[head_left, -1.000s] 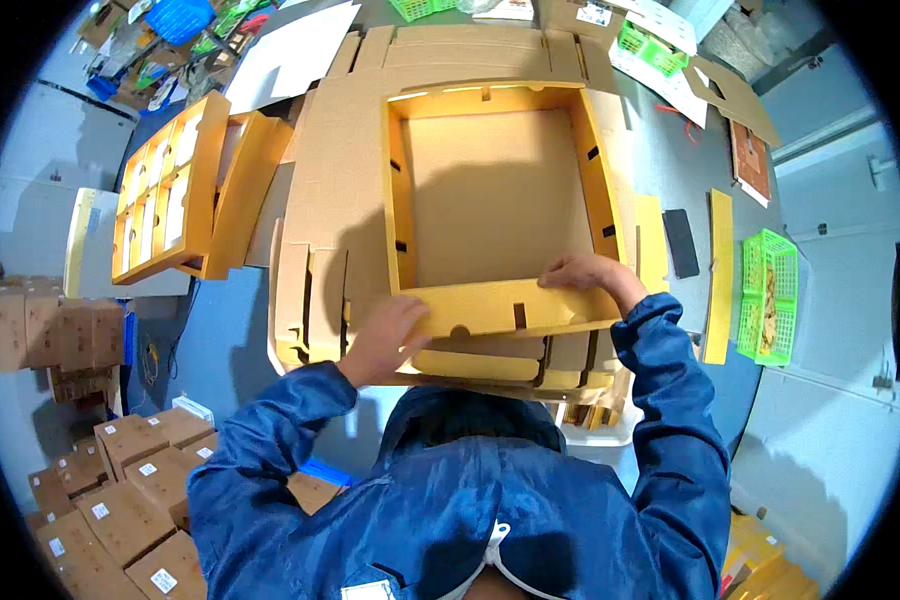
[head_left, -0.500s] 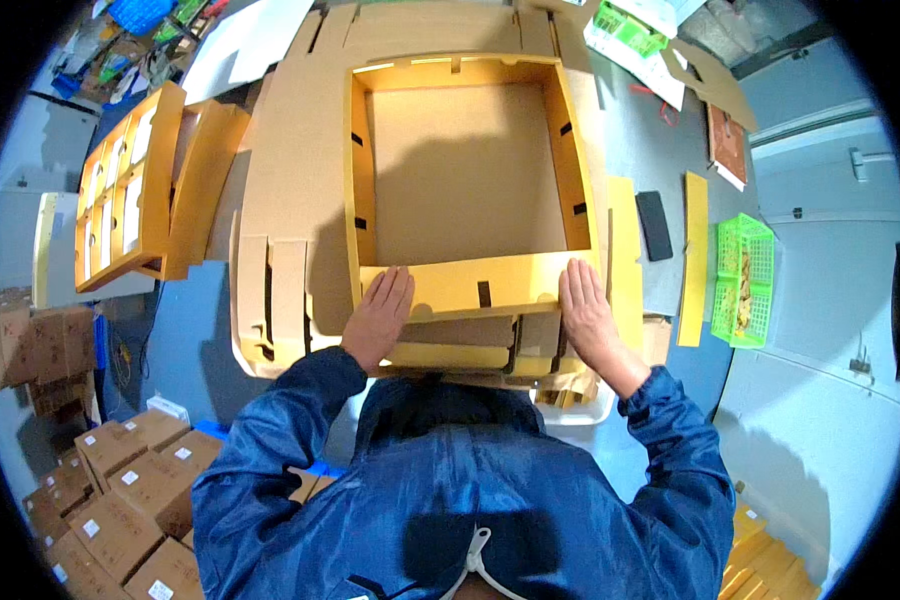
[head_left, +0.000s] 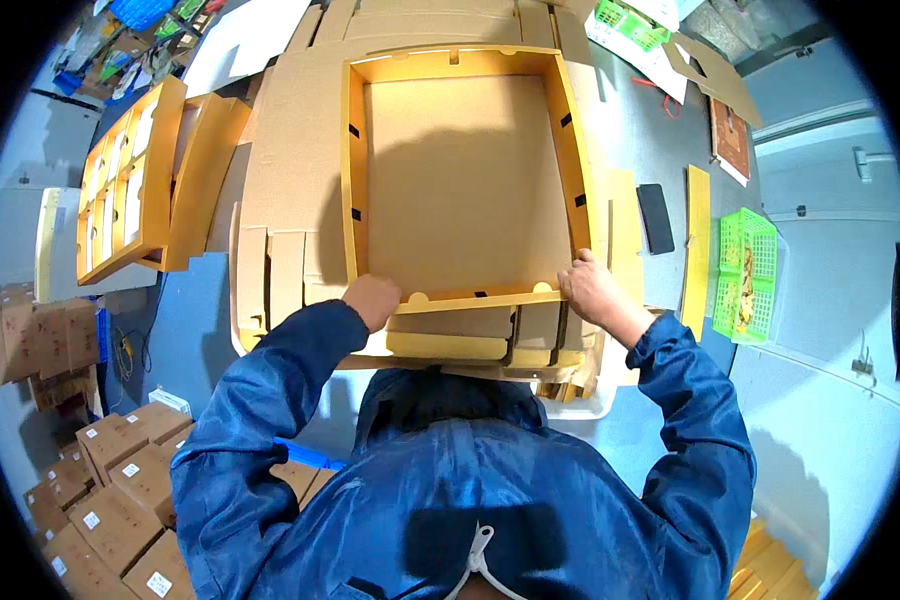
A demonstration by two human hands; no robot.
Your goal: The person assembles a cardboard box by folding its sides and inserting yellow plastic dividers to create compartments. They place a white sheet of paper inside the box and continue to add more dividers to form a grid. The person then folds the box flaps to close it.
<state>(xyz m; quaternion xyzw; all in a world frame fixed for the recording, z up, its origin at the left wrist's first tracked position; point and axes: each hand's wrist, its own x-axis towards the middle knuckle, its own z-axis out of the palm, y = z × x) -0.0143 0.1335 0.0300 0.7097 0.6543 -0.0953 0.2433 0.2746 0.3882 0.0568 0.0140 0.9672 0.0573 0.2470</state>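
Observation:
A shallow open cardboard box (head_left: 582, 150) with yellow walls and a plain brown inside lies in front of me. Its walls carry dark slots, and its near wall stands upright. My left hand (head_left: 373, 301) is closed over the near left corner, its fingers curled inward and partly hidden. At the near right corner, my right hand (head_left: 598, 290) grips the wall edge between thumb and fingers. Beneath the box is a stack of flat brown cardboard (head_left: 290, 170).
On the left stands a yellow compartment box (head_left: 135, 170) with white inserts. To the right lie a black phone (head_left: 656, 218), a yellow strip (head_left: 696, 250) and a green basket (head_left: 746, 275). Several brown cartons (head_left: 115, 505) are piled at lower left.
The near wall has gone from leaning outward, with both hands flat on it, to upright. My fingers have curled from stretched out to gripping the near corners.

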